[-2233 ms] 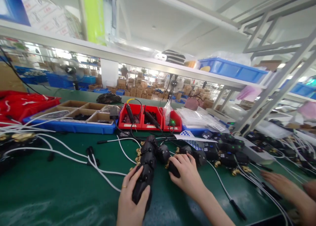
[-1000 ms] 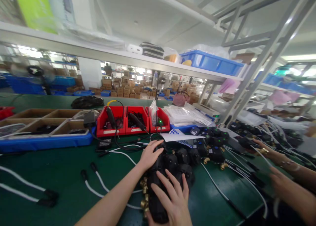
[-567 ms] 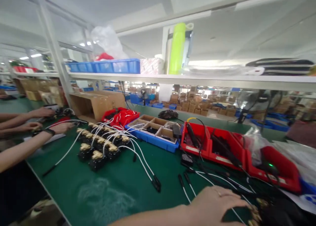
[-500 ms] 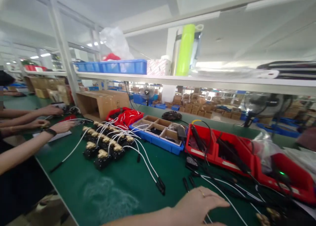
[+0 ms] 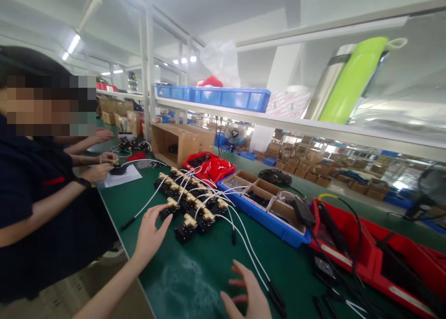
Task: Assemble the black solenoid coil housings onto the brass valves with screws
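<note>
My left hand [image 5: 152, 230] reaches over the green bench with thumb and fingers apart. Its fingertips are at the near-left unit of a group of black blocks with brass fittings [image 5: 190, 221]; whether they touch it I cannot tell. My right hand [image 5: 248, 293] hovers low over the mat at the bottom of the view, fingers spread and curved, holding nothing. White cables [image 5: 240, 226] run out from the block group, and some end in black plugs [image 5: 276, 299] just right of my right hand.
To the left a co-worker's hands [image 5: 101, 168] hold a small brass-and-black part above a paper sheet [image 5: 123, 176]. Behind the blocks are a cardboard box [image 5: 184, 145], a red bag [image 5: 218, 170] and a blue divided tray [image 5: 275, 226]. Red bins [image 5: 365, 249] stand right, under a shelf [image 5: 296, 123].
The view has turned left, bringing the co-worker further in. My left hand has gone from the cables by the red bins to the brass-fitted blocks. My right hand has come into fuller view.
</note>
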The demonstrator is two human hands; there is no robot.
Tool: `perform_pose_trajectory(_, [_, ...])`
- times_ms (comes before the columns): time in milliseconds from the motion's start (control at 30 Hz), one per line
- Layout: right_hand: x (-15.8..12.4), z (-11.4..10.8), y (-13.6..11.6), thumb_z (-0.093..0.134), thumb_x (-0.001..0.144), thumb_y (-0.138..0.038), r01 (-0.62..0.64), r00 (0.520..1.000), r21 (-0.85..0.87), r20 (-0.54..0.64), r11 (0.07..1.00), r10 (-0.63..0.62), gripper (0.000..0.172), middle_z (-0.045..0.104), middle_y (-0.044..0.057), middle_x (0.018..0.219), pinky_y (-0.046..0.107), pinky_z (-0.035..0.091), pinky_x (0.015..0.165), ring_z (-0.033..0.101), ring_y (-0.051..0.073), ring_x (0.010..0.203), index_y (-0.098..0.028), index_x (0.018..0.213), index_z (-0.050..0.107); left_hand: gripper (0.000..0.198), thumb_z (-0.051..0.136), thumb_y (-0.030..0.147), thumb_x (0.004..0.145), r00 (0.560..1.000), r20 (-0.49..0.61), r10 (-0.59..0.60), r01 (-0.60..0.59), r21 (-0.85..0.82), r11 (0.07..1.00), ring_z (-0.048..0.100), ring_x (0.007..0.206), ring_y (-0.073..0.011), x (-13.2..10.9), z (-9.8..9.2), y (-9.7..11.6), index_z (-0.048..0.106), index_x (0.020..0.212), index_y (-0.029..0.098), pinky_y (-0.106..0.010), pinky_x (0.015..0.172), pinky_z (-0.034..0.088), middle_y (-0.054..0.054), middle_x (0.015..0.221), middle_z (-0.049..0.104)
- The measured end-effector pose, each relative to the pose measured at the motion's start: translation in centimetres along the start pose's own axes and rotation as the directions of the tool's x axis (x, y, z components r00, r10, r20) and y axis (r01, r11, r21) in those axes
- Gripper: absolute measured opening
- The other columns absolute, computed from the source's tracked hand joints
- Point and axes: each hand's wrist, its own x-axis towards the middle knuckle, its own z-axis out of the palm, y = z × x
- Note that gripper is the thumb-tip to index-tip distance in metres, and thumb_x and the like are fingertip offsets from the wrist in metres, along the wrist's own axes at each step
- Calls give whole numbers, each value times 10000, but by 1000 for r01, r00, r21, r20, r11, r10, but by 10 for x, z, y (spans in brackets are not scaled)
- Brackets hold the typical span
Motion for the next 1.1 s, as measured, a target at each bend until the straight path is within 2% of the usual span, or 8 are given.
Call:
perform_pose_trajectory(100, [44,54,-31,652,738,-171,11,999,-7,50,1000,-11,579,657,131,1166,319,626,570,717,241,828,-204,1305,538,572,629,529,763,997,71,-18,18,1,1000,547,1279,-359,24,-2,-26,622,1222,187,-559,1141,386,-152,1321,628])
perform_pose_trajectory(200, [77,95,-55,694,720,-146,9,999,-35,39,999,-8,610,633,119,1180,325,627,633,704,245,887,-197,1306,531,585,593,489,791,986,163,-36,42,-36,998,584,1272,-316,32,1,-34,577,1310,218,-510,1124,429,-118,1352,638])
perform_pose_trajectory(300, [93,118,-64,703,729,-140,-17,1000,-60,16,998,18,601,602,131,1216,339,624,724,685,269,1007,-186,1301,525,540,554,467,819,972,229,-56,74,-73,995,653,1164,-289,26,2,-32,578,1309,240,-490,1044,504,-98,1249,691])
perform_pose_trajectory(400, [99,126,-65,694,753,-152,-56,998,-83,-8,995,55,543,590,131,1209,353,610,797,662,277,1067,-183,1271,534,519,558,448,813,956,286,-67,106,-123,987,645,1182,-286,17,3,-27,581,1290,245,-464,987,546,-110,1313,651])
perform_pose_trajectory(567, [103,125,-70,721,726,-147,-96,995,-63,-3,993,96,540,571,91,1172,320,597,777,669,229,969,-195,1237,555,507,578,466,777,934,344,-96,178,-215,960,625,1233,-283,16,9,-18,543,1221,223,-455,1059,507,-117,1239,677])
perform_pose_trajectory(767, [94,110,-83,694,685,-75,-155,987,2,31,988,155,448,534,60,1101,284,578,703,650,177,838,-189,1109,605,500,658,495,688,913,380,-149,246,-221,944,663,1151,-319,6,2,-2,537,1098,235,-465,961,564,-105,1092,713])
perform_pose_trajectory(933, [73,81,-86,721,616,-67,-212,976,34,64,977,210,471,541,48,1099,307,566,748,635,194,881,-192,1052,592,587,709,575,667,886,414,-211,313,-196,929,652,1176,-331,-29,-7,9,552,1115,229,-462,976,566,-126,1144,708])
perform_pose_trajectory(1100, [49,39,-82,708,591,-74,-237,969,36,86,971,233,483,574,28,1030,363,526,836,614,227,936,-203,1037,578,575,729,588,693,886,427,-181,298,-224,928,677,1151,-307,-63,4,26,585,1125,237,-395,972,583,-102,1132,730])
